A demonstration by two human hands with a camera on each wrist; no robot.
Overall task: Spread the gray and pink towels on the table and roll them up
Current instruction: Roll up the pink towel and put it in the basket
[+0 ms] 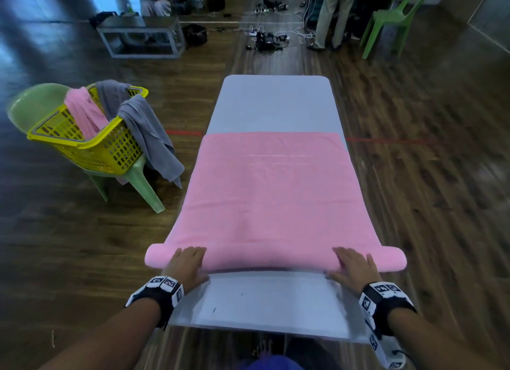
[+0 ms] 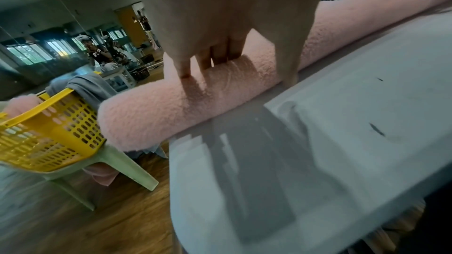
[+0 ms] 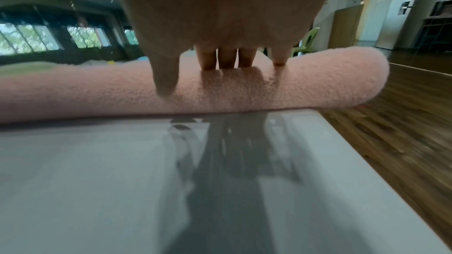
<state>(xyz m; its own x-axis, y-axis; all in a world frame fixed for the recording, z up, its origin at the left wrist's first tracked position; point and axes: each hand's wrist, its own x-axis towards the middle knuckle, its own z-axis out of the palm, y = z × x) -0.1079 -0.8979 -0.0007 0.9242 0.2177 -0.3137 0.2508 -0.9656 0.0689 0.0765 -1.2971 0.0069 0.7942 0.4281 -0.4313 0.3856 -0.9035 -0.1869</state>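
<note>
A pink towel (image 1: 271,187) lies spread along the white table (image 1: 273,309), its near end rolled into a thick tube (image 1: 273,260) whose ends stick out past both table sides. My left hand (image 1: 187,262) rests on the tube's left part with straight fingers (image 2: 212,55) laid over the top of the roll (image 2: 171,107). On the right part sits my right hand (image 1: 354,264), fingers (image 3: 227,57) flat across the roll (image 3: 318,84). A gray towel (image 1: 143,124) hangs over a yellow basket (image 1: 91,143) on the left.
The yellow basket (image 2: 44,134) sits on a green chair (image 1: 138,182) left of the table and also holds another pink towel (image 1: 84,110). Bare tabletop (image 1: 276,104) lies beyond the spread towel. A person's legs (image 1: 331,16), cables and a second green chair (image 1: 392,19) stand far back.
</note>
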